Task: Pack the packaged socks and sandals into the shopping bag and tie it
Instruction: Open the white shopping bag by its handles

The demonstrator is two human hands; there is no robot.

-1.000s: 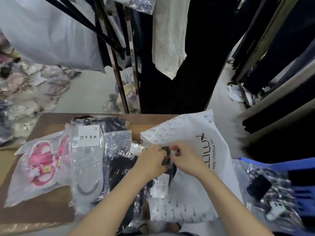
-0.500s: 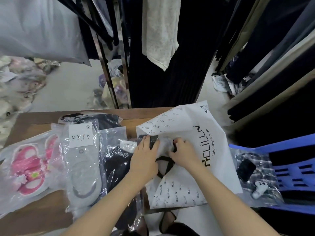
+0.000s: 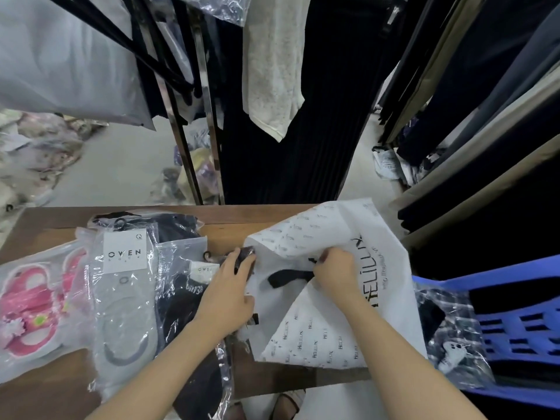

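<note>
On the counter (image 3: 230, 228): a white shopping bag (image 3: 333, 237) with printed lettering lies flat on the right side, its mouth turned toward the person.
Just changed: a second ago both hands worked close together at a small dark piece over the bag; now they have moved apart, and a black strap (image 3: 288, 277) lies stretched between them across the white fabric.
Left hand (image 3: 230, 292): flat on the bag's left edge, fingers closed on a small dark piece at the corner; what that piece is I cannot tell.
Right hand (image 3: 336, 272): pinching the strap's right end against the bag.
Meaning for the task: my guess is the bag is being opened or its tie loosened; nothing looks packed yet.
Grey socks (image 3: 124, 301): in a clear packet with a white label, left of the bag.
Black socks (image 3: 181, 301): clear packet, partly under the left forearm.
Pink sandals (image 3: 28, 307): in a plastic bag at the far left of the counter.
</note>
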